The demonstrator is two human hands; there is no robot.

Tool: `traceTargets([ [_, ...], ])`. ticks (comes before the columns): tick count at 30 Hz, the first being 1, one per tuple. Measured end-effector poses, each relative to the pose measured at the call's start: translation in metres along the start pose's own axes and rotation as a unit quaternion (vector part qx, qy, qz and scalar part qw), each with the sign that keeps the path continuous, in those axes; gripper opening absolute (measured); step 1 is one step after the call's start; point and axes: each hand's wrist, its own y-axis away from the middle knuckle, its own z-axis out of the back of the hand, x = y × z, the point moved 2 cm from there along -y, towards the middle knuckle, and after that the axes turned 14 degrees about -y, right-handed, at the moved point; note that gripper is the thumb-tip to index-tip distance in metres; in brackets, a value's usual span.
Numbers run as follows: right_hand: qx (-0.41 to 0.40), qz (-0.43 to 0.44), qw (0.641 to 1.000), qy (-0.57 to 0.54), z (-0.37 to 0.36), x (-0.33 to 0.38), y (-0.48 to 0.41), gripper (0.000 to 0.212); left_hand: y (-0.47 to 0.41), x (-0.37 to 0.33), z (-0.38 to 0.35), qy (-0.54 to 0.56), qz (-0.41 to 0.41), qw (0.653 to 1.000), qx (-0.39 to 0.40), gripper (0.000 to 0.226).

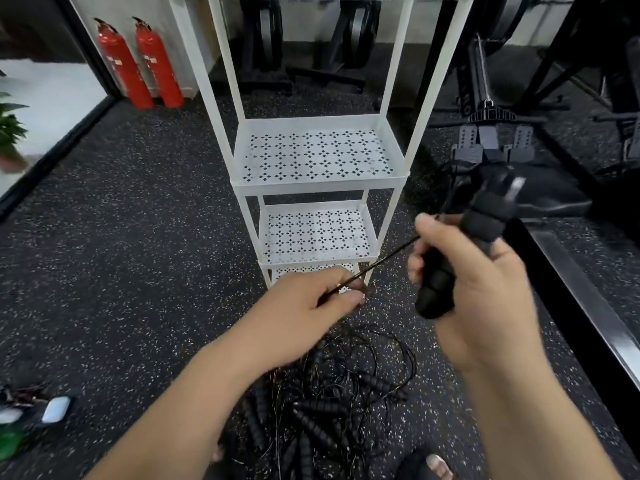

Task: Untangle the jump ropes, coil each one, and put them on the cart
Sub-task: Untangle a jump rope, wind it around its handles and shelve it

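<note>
Since one rope appears to be in the course of separation from the heap, its black ribbed handle [460, 251] is noted first: it is clamped in the right hand [485, 292], fingers curled round its middle. The end above the fingers is blurred. The thin cord [384, 259] runs taut from there to the left hand [304, 306], pinched between thumb and forefinger. Below both palms the tangled pile [329, 403] lies on the floor. The white cart [311, 184] stands just beyond the fingertips, with no rope on the shelves in view. Judgement: untangling stage, coiling not begun. The next move calls for feeding cord through the left pinch, clear of snags.
</note>
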Motion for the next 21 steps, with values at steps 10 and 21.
traceTargets([
  [10,0.035,-0.108,0.99,-0.09,0.004,-0.014,0.005,0.038,0.0,0.001,0.024,0.115,-0.022,0.985,-0.125,0.023],
  [21,0.018,-0.032,0.995,0.089,-0.011,-0.036,0.021,0.016,0.005,-0.007,0.009,-0.002,-0.07,0.993,-0.093,0.022],
])
